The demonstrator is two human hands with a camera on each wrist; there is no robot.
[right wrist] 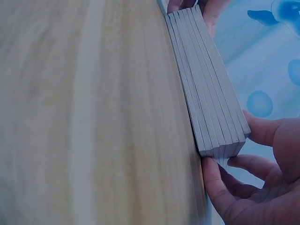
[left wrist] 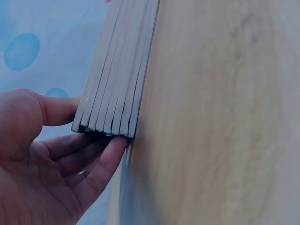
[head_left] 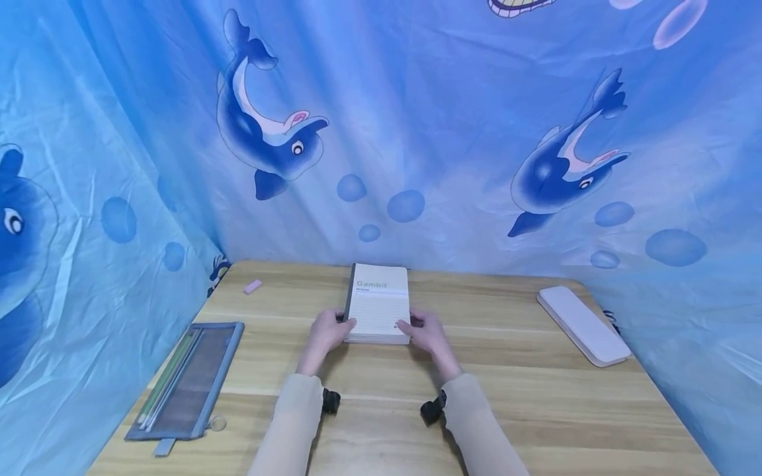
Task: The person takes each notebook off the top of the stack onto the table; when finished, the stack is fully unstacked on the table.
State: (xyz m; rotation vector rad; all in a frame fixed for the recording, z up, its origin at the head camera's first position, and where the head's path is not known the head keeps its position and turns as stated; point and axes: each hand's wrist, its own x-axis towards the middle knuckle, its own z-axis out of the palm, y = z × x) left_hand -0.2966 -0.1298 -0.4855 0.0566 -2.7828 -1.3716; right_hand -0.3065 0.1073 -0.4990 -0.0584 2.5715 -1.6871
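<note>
"Where are the notebooks [head_left: 378, 305]?"
"Stacked, near the back of the table [head_left: 381, 423]. The left hand [head_left: 327, 330] and right hand [head_left: 428, 332] each grip one side."
"How should they squeeze?"
"Gently, evenly, so none slip."

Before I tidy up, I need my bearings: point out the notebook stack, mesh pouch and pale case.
Notebook stack [head_left: 379, 303], head view: middle of the top cover.
Mesh pouch [head_left: 192, 382], head view: middle of the mesh panel.
Pale case [head_left: 583, 324], head view: middle of its upper face.
</note>
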